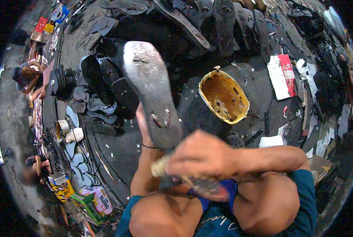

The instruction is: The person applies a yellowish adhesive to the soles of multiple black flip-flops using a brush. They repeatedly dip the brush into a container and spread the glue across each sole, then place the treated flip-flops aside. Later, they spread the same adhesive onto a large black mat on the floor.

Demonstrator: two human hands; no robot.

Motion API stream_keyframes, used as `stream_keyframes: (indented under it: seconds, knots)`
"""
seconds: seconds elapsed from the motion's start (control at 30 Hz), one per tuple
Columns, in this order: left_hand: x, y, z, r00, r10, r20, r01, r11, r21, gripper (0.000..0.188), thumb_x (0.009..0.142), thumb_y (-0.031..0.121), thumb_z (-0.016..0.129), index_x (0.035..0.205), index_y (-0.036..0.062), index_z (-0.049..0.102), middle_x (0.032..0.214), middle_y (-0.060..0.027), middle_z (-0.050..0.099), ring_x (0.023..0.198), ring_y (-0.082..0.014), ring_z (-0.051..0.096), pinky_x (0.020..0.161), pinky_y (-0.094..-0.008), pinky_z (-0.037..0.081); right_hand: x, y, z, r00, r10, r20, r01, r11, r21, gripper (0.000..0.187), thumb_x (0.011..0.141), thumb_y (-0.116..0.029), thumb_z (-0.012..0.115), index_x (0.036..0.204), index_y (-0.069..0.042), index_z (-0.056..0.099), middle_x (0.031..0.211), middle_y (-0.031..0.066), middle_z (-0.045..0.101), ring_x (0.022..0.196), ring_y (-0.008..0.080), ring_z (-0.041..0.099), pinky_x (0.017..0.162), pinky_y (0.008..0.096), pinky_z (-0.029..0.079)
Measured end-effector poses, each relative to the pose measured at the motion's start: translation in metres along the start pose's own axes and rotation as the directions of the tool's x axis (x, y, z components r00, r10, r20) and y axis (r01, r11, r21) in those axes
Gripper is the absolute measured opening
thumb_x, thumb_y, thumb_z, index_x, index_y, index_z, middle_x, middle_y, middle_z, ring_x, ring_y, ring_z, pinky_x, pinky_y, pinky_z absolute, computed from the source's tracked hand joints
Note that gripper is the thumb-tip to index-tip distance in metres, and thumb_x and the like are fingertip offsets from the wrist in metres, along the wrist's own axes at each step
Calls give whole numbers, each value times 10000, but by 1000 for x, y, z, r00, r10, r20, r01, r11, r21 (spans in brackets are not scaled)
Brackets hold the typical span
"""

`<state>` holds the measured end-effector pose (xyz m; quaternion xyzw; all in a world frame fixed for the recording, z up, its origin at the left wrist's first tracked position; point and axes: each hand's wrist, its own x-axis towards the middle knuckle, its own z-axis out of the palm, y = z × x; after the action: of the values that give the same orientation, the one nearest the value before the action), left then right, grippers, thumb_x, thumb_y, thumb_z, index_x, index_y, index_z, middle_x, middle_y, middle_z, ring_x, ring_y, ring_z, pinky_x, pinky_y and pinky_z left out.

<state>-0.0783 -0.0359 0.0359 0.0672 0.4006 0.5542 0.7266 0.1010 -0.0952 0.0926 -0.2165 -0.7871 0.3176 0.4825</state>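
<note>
A dark sandal sole (149, 83) stands tilted up in front of me, its far end pale and shiny, with two slots near its lower end. My left hand (142, 122) grips it by the left edge; most of the fingers are hidden behind it. My right hand (198, 156), blurred by motion, is closed round a brush-like tool (159, 167) with a pale yellowish end, just below the sole. Whether the tool touches the sole I cannot tell. Right of the sole sits a cut-open yellow container (245, 103), brown-stained inside.
Dark soles (224, 23) lie heaped at the far side, and more soles (93, 77) lie on the left. A red-and-white sheet (281, 77) lies at right. Grey sole pieces (79, 164) and a green-and-pink carton (95, 201) are lower left. Two people (28, 75) sit at far left.
</note>
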Motion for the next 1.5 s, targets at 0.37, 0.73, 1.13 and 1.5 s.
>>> stream_keyframes:
  seconds: [0.37, 0.73, 1.13, 1.5]
  knots:
    - [6, 26, 56, 988, 155, -11, -140, 917, 372, 406, 1029, 288, 367, 1257, 12, 557, 1142, -124, 668, 984, -250, 671, 873, -379, 557, -1, -5, -25, 1000, 0, 11, 1, 996, -85, 315, 773, -154, 712, 1078, -78, 696, 1028, 72, 696, 846, 219, 664, 704, 345, 502]
    - [196, 121, 187, 687, 299, 663, -325, 942, -88, 256, 1007, 133, 435, 1177, 5, 576, 1155, -116, 654, 1060, -231, 611, 976, -371, 467, -41, -3, -31, 775, 512, -371, -585, 803, -114, 201, 889, -135, 705, 1038, -13, 648, 954, 123, 682, 855, 253, 663, 792, 355, 504]
    - [-156, 33, -284, 707, 694, 138, 300, -471, 829, 923, 715, 415, 757, 1437, 11, 346, 1439, -234, 402, 1344, -415, 360, 1083, -555, 322, -98, 34, -60, 388, 698, -602, -828, 551, 106, 239, 996, -191, 592, 1122, 1, 660, 883, -6, 650, 776, 48, 554, 686, 223, 457]
    - [-345, 12, -509, 468, 816, -340, 626, -34, 779, 887, 729, 526, 808, 1404, 61, 469, 1230, -216, 598, 1125, -366, 569, 987, -565, 412, -88, 83, -49, 664, 487, -568, -746, 486, -455, 195, 848, -254, 743, 991, -121, 748, 943, 34, 719, 909, 212, 627, 833, 365, 386]
